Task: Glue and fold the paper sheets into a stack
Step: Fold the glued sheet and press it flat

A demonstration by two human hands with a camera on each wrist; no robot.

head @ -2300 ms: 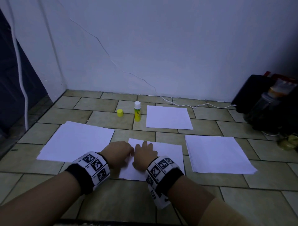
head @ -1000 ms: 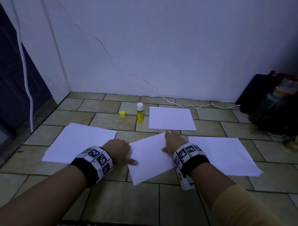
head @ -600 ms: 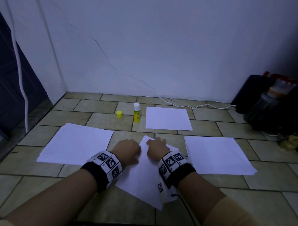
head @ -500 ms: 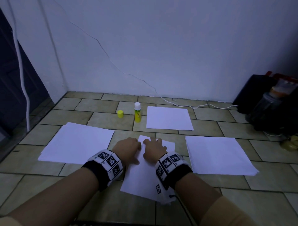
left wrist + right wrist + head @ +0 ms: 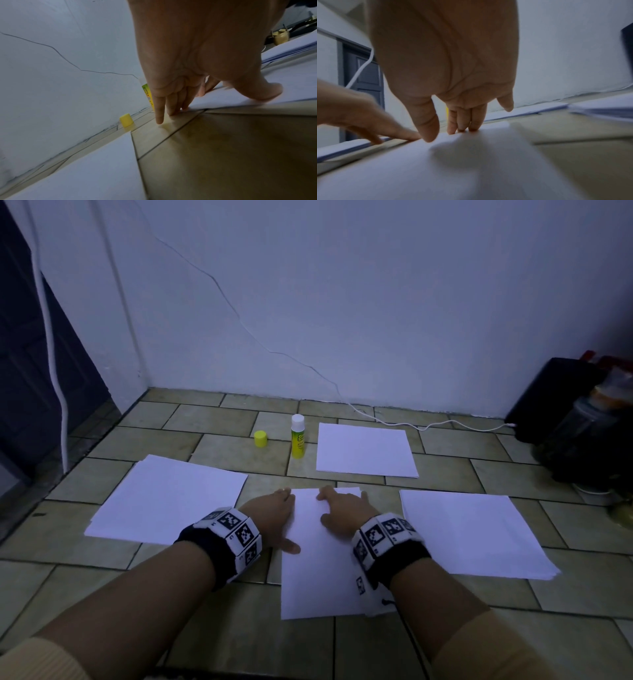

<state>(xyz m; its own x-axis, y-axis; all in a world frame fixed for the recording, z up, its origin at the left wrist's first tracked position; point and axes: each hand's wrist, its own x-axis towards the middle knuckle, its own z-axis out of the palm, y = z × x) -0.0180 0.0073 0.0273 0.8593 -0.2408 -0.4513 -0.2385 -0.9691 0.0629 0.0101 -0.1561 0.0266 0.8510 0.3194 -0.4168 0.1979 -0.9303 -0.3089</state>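
A white paper sheet (image 5: 318, 559) lies on the tiled floor (image 5: 239, 628) directly ahead. The left hand (image 5: 272, 520) rests flat at its left edge, fingers straight; the right hand (image 5: 344, 510) presses straight fingers on its far end. Paper stacks (image 5: 164, 499) flank it. Beyond stand a glue stick (image 5: 298, 436) and its yellow cap (image 5: 260, 438).

Tiled floor (image 5: 236, 635): paper sheets (image 5: 164, 498), glue stick (image 5: 297, 436), perhaps its cap (image 5: 260, 438).

head: high, looks down-forward | wrists: low, close along fingers (image 5: 159, 108) | shared: middle sheet (image 5: 318, 559)
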